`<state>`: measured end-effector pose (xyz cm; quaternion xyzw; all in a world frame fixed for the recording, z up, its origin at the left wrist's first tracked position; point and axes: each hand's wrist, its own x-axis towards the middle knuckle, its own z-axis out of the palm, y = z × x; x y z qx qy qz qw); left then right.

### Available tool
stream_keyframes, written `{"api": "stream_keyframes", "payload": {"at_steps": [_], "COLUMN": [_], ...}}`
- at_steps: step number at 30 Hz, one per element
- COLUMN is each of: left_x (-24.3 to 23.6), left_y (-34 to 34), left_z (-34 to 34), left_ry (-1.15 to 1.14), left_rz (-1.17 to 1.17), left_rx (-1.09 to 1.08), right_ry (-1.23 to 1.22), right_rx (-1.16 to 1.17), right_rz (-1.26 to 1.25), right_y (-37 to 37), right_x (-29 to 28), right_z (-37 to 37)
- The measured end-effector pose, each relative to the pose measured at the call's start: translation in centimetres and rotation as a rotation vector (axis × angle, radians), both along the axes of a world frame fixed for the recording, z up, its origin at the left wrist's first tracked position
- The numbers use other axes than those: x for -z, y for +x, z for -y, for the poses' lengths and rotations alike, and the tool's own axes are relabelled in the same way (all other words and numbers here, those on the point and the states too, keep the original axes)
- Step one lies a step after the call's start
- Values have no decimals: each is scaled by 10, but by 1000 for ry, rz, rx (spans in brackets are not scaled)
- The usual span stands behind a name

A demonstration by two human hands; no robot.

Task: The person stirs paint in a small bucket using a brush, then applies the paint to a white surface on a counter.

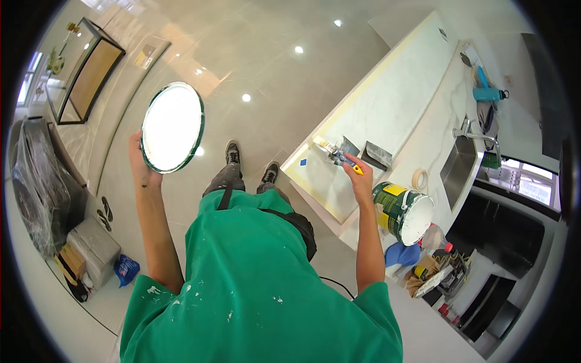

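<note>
My left hand (pixel 144 162) grips a round paint bucket lid (pixel 173 127) by its edge, out over the floor. The lid's face is white and its rim dark green. On the right, my right hand (pixel 359 179) is closed around the yellow-ended handle of a paintbrush (pixel 327 149) with pale bristles, over the covered counter. Beside the brush lie a flat metal scraper blade and a dark, paint-smeared trough-like tool (pixel 376 156). Just right of my right wrist stands an open green and yellow paint bucket (pixel 404 213), with white paint showing inside.
The counter (pixel 387 109) carries a masking tape roll (pixel 419 178), a sink (pixel 458 171) with a tap, and a turquoise bottle (pixel 489 94). Tools and a blue cloth (pixel 402 255) crowd its near end. Plastic-wrapped furniture (pixel 45 187) and a glass-sided cabinet (pixel 91 72) stand at left.
</note>
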<state>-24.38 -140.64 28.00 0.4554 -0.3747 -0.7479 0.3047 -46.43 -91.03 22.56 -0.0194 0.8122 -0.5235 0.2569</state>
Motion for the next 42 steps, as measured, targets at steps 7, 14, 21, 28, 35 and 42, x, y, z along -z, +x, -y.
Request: {"api": "stream_keyframes", "payload": {"at_steps": [7,14,21,28,35,42], "left_x": [4,-5,2,8,2,0], "left_y": [-41,-76,-85,-81,-79,-80], "left_z": [64,59,28,22,16,16], "left_ry": [-46,-65,-36,-149,-73,-113], "left_rz": [67,79,78,144,95,77], "left_rx": [127,120,194,139,137,180], "right_ry": [85,-4,65,67,83,51], "right_rx": [-66,-74,-23,-119,39,-194], "right_rz": [-30,-88,-173,-189,-190,-121], "right_y": [-5,-12,-39,-42,-55,-41], "right_x": [12,32,47,44,48,46], "right_z": [7,-4,-9,-12,-11,-14]}}
